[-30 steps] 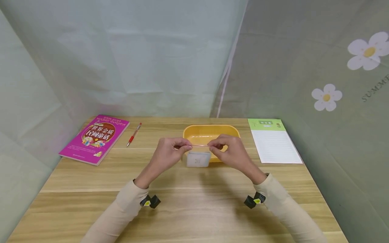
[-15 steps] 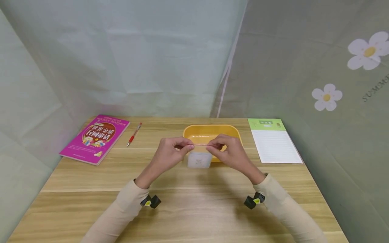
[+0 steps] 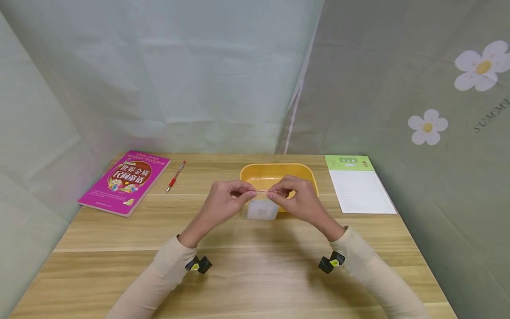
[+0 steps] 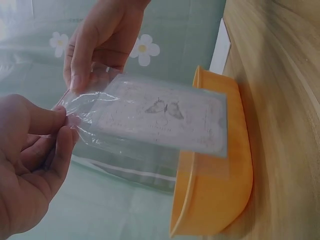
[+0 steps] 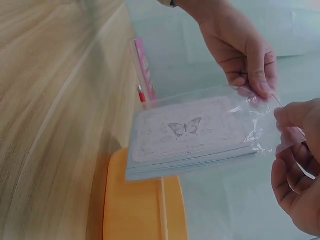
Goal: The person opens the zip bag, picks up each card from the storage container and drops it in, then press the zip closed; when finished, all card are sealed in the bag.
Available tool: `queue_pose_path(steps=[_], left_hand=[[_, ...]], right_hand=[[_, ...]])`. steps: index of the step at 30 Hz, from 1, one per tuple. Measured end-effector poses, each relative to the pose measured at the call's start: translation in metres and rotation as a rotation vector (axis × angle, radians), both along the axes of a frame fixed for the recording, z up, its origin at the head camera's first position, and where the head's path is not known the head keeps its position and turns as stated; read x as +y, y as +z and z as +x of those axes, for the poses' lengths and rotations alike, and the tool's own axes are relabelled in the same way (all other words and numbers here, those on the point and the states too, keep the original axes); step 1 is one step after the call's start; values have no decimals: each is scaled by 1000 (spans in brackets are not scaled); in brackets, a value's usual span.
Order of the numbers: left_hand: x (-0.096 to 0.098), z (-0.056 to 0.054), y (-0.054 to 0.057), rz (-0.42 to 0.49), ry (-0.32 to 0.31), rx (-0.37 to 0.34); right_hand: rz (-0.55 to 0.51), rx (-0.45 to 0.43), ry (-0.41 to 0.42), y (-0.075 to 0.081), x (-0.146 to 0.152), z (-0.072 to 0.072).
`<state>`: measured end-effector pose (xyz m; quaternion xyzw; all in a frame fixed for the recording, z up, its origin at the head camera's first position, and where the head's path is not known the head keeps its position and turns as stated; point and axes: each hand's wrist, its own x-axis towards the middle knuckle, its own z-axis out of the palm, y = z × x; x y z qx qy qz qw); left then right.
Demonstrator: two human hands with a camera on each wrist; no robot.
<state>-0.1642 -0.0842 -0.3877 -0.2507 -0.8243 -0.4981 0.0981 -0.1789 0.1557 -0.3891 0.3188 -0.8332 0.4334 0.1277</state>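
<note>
A clear plastic zip bag hangs from both hands, with a stack of pale cards inside; the top card bears a butterfly print. Thumb and fingers of the left hand pinch one side of the bag's reddish top edge. Close beside it, the right hand pinches the same edge, leaving a short span between the thumbs. The bag is held above the table, just in front of a yellow plastic basin, partly hiding it. Some fingertips are hidden behind the bag's edge.
On the wooden table, a pink book lies at the left with a red pen beside it. A green-topped writing pad lies at the right. Pale cloth walls surround the back and sides.
Both hands have moved slightly closer together along the bag's top edge, shortening the span between the thumbs. The bag has shifted a little to the right.
</note>
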Motion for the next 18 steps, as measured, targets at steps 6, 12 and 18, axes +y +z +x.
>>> queue_pose_path(steps=[6,12,18], left_hand=[[1,-1,-3,-5,-4,-22],[-2,-1,-2,0,-2,19],[-6,-2,-2,-6,-18,-12]], right_hand=[[13,35,29,0,-2,1],[-9,-16,25,-2,0,1],[-20,-36,21,-3,1,1]])
